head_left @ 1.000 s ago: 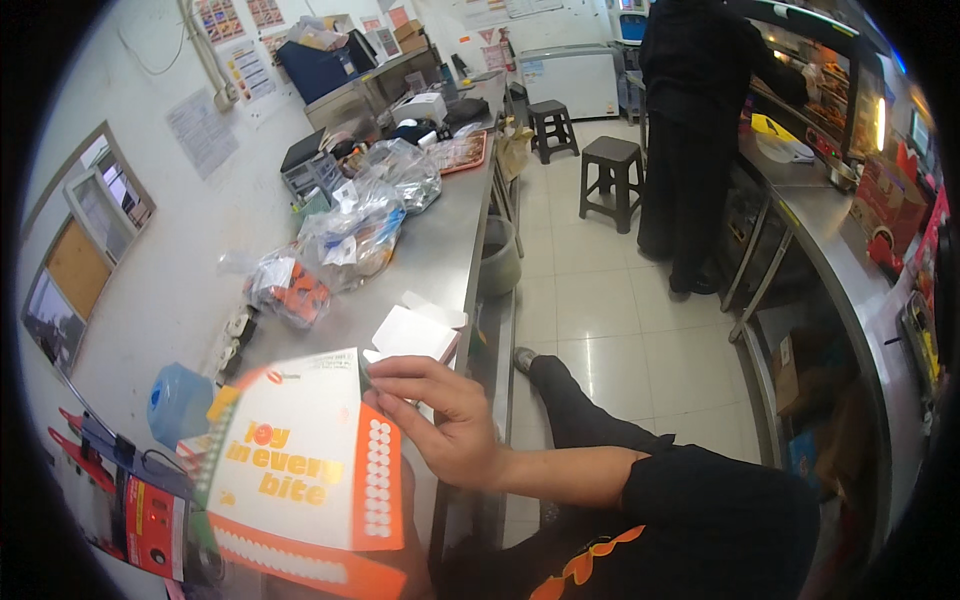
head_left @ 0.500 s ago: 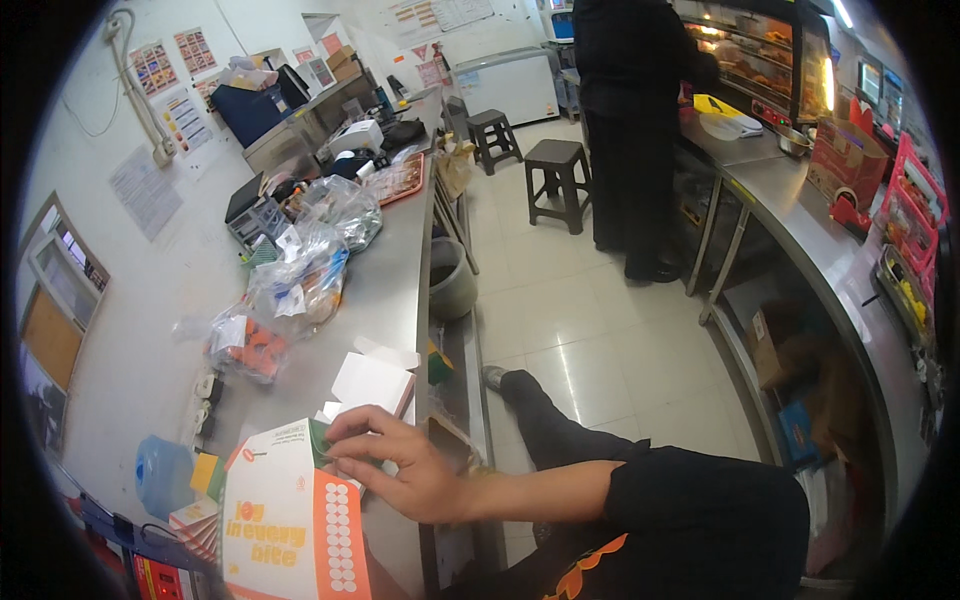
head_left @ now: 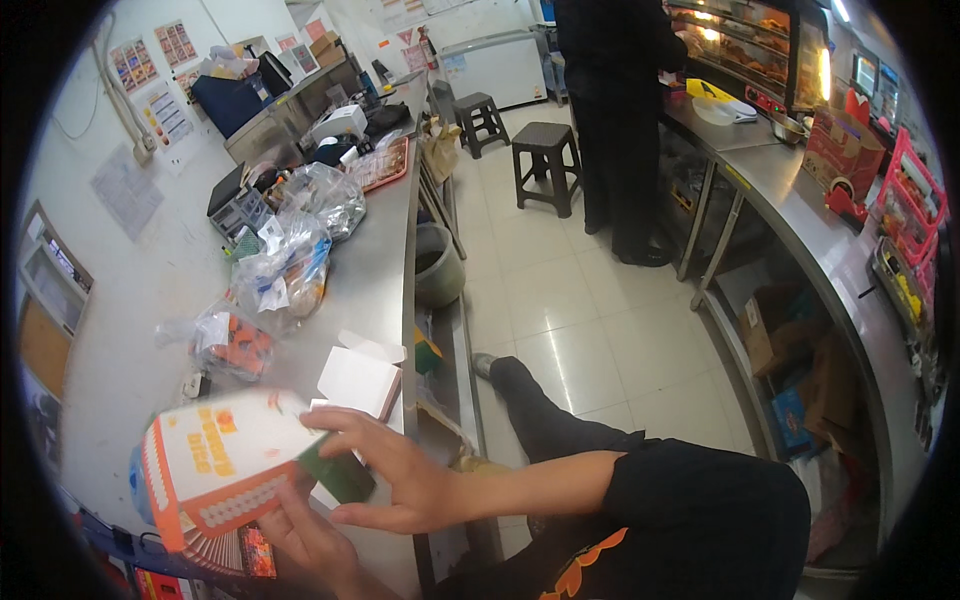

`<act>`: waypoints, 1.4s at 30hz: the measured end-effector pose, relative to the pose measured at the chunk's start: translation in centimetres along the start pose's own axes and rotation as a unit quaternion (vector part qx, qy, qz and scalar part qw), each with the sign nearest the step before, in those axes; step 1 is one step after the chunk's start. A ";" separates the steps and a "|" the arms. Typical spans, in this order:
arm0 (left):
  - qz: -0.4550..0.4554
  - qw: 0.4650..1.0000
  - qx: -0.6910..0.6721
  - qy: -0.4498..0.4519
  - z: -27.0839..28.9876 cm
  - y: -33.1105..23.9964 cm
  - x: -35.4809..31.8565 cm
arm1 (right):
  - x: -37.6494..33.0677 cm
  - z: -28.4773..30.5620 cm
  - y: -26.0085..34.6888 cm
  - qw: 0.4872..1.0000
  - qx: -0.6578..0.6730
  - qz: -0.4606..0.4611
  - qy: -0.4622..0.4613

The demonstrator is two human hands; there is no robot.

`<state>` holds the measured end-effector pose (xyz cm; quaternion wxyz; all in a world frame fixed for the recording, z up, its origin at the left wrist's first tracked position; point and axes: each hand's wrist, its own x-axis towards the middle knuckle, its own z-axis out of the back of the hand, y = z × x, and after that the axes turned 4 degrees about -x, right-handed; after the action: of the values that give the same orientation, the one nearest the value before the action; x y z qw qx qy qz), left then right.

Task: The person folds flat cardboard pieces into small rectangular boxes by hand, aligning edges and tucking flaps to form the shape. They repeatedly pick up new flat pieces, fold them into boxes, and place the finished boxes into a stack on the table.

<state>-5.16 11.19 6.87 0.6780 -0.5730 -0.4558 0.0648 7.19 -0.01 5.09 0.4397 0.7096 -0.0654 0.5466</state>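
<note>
A white paper food box (head_left: pixel 245 440) with orange edges, yellow lettering and a green end is up in front of me, tilted, above the near end of the steel counter (head_left: pixel 345 290). From below, my left hand (head_left: pixel 310 535) holds its lower edge. My right hand (head_left: pixel 400 470) is around the green end, fingers on top and thumb lower down. A smaller white carton (head_left: pixel 362 378) stands just beyond with its lid flap up. Partly hidden beneath the food box is a stack of folded cartons (head_left: pixel 215 555).
Plastic bags of goods (head_left: pixel 285 275) and a red tray (head_left: pixel 385 163) lie along the counter. Stools (head_left: pixel 546 165) stand on the floor near a person in black (head_left: pixel 620 130). A second steel counter (head_left: pixel 775 190) with a lit food cabinet (head_left: pixel 745 50) runs along the right.
The food box has turned and lifted, its green end now toward my right hand. My left hand has come into view beneath it. The view has shifted slightly.
</note>
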 end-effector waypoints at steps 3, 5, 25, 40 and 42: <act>0.047 0.970 0.123 0.203 0.9 -1.1 0.2 | 1.5 2.0 2.9 0.948 0.179 -0.229 0.127; 0.035 0.899 0.165 0.404 -0.3 -2.3 0.6 | 0.4 1.6 1.6 0.985 0.012 -0.124 0.122; -0.287 0.894 0.307 0.157 0.2 -3.6 2.7 | 1.3 5.4 1.3 0.989 0.094 -0.074 0.089; -0.037 0.998 0.017 -0.039 -2.4 -1.7 1.8 | 1.6 -0.5 -0.9 0.992 0.038 -0.072 -0.094; -0.056 0.998 0.004 -0.039 -2.4 -1.1 1.8 | 1.5 -1.2 -0.9 0.986 0.084 -0.107 -0.099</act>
<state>-2.93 10.20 8.92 0.6646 -0.5409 -0.5130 0.0512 7.44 1.89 5.85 0.4254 0.7978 0.0139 0.4271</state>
